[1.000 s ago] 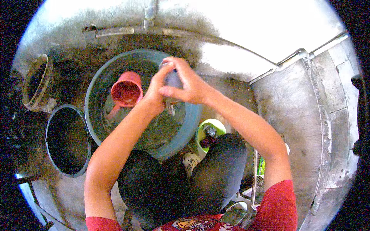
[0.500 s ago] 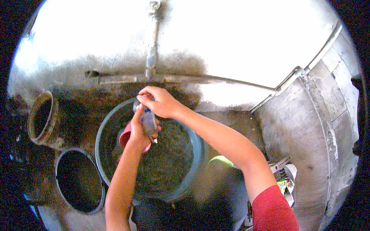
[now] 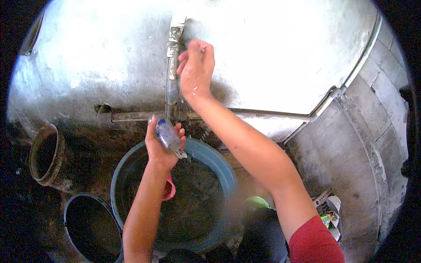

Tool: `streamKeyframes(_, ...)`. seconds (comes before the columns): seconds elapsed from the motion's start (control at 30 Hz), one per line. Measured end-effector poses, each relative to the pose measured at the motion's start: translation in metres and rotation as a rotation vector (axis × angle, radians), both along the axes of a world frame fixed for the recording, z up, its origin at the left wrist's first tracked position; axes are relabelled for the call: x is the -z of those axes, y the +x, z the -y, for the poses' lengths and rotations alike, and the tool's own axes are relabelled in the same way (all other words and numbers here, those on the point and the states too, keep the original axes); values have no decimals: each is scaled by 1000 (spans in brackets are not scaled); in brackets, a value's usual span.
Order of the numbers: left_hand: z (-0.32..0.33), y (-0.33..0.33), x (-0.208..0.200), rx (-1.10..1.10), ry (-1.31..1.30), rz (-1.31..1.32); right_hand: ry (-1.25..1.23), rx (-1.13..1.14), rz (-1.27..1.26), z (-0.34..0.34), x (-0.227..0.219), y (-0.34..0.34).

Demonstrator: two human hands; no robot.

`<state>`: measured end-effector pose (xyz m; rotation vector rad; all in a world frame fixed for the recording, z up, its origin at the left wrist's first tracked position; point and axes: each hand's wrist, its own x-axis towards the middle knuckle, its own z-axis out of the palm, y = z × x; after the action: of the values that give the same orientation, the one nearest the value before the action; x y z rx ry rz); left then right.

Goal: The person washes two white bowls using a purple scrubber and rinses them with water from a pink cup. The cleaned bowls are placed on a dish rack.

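My left hand (image 3: pixel 158 149) is wrapped around a clear drinking glass (image 3: pixel 169 136) with blue marks on it. The glass is tilted over the far rim of a big round blue-grey tub (image 3: pixel 230 175), and some water shows at its lower end. My right hand (image 3: pixel 196 72) is raised in front of the pale wall, beside an upright pipe (image 3: pixel 173 65). Its fingers are loosely curled and somewhat apart, slightly blurred, with nothing visible in them. Wet streaks shine near the wrist. Below my left hand, a pink dipper (image 3: pixel 168 188) is partly hidden by my forearm inside the tub.
A dark bucket (image 3: pixel 66 223) stands left of the tub, with a worn, dirty pail (image 3: pixel 55 168) behind it. Along the wall's base runs a horizontal pipe (image 3: pixel 136 116). A light green item (image 3: pixel 258 201) and a white holder with packets (image 3: pixel 331 215) lie to the right.
My right hand has left the glass and risen toward the upright pipe. The left hand still grips the glass, whose clear side is now less covered. The whole view has shifted.
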<state>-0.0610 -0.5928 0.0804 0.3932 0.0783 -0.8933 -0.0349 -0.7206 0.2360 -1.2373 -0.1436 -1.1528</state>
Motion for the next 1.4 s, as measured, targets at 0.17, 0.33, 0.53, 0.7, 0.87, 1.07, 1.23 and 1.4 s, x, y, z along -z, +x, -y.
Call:
streamKeyframes(0.17, 0, -5, -8, -36, 9, -47, -265, -29, -110, 12, -56, -12)
streamKeyframes(0.33, -2, -4, -10, -99, 102, -35, -43, -87, -217, 19, -73, -19)
streamKeyframes(0.53, -7, -5, -16, -102, 125, 92, -327, 206, -73, 23, -76, -24)
streamKeyframes(0.7, -1, -1, -25, -82, 148, 180, -807, 512, 199, 18, -83, -24)
streamKeyframes(0.87, 12, 1, -31, -31, 93, 231, -1101, 545, -59, 14, -96, -29)
streamKeyframes(1.07, 17, -4, -40, 51, 92, 232, -1408, 262, -237, 70, -58, -108)
streamKeyframes(1.23, 18, 2, -37, -109, 273, 132, -1555, 178, -861, 122, 41, -178)
streamKeyframes(1.4, 25, -2, -28, -244, 295, -10, -1518, 276, -709, 136, 73, -173)
